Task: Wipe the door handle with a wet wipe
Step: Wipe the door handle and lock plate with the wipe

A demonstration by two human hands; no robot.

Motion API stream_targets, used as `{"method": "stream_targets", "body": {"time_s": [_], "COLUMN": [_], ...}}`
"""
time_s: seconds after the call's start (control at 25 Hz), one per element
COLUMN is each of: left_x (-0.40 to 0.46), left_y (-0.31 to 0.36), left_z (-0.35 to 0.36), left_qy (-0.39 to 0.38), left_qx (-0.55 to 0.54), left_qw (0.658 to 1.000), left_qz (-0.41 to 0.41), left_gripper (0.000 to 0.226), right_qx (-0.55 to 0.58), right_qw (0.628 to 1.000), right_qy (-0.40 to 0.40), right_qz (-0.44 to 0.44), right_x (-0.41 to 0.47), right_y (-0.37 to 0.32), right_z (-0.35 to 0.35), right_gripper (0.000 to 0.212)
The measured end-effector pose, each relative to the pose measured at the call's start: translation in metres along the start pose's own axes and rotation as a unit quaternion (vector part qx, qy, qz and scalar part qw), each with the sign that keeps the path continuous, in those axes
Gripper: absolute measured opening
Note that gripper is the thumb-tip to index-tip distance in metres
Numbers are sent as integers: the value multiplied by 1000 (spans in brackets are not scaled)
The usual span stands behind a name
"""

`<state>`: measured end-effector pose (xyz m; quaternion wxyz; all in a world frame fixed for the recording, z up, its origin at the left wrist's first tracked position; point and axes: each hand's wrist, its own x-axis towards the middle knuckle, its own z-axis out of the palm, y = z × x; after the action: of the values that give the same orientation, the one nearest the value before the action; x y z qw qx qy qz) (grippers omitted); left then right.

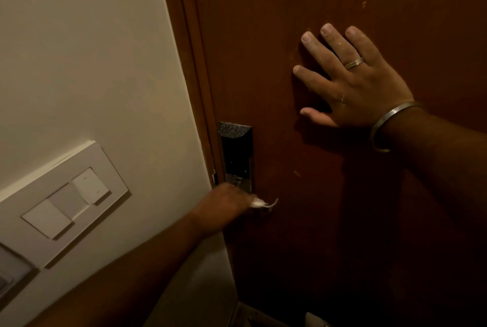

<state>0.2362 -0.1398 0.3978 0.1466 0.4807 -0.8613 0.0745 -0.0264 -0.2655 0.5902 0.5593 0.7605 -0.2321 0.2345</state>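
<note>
left hand (226, 207) grips wet wipe (257, 204) around door handle (271, 204); right hand (350, 81) flat, open.

Left hand (226, 203) clenched; right hand (353, 84) splayed flat

The lock plate (235, 154) sits above the door handle (271, 204), switch panel (63, 203) to its left.

I see both forearms bare, no sleeves in view. My right hand (353, 81) wears a thin metal ring (354, 62) on one finger and a plain metal bangle (387, 126) at the wrist. My left hand (226, 205) looks blurred, with no jewellery discernible.
</note>
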Motion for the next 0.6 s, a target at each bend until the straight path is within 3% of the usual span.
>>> {"method": "stream_targets", "body": {"time_s": [0.08, 0.2, 0.28, 0.32, 0.44, 0.6], "left_x": [-9, -10, -15, -15, -12, -18], "left_y": [-32, -47, -27, -13, 26, -10], "left_z": [-22, -19, -6, 3, 25, 13], "left_qy": [-20, -60, -11, 10, -51, -45], "left_qx": [9, 70, -1, -11, 31, 43], "left_qw": [999, 995, 992, 992, 994, 998], "left_qz": [-50, -41, -124, -122, -92, -21], "left_gripper": [26, 29, 32, 31, 55, 69], "right_qx": [0, -1, -3, -2, 1, 1], "right_qw": [1000, 1000, 1000, 1000, 1000, 1000], "right_qy": [-2, -5, -2, 0, 0, 6], "right_qz": [1, -1, 1, 1, 0, 2], "right_x": [0, -2, -2, -1, 0, 0], "right_y": [2, 2, 1, 2, 3, 2], "right_z": [0, 0, 0, 0, -1, 0], "right_gripper": [75, 76, 76, 75, 75, 75]}}
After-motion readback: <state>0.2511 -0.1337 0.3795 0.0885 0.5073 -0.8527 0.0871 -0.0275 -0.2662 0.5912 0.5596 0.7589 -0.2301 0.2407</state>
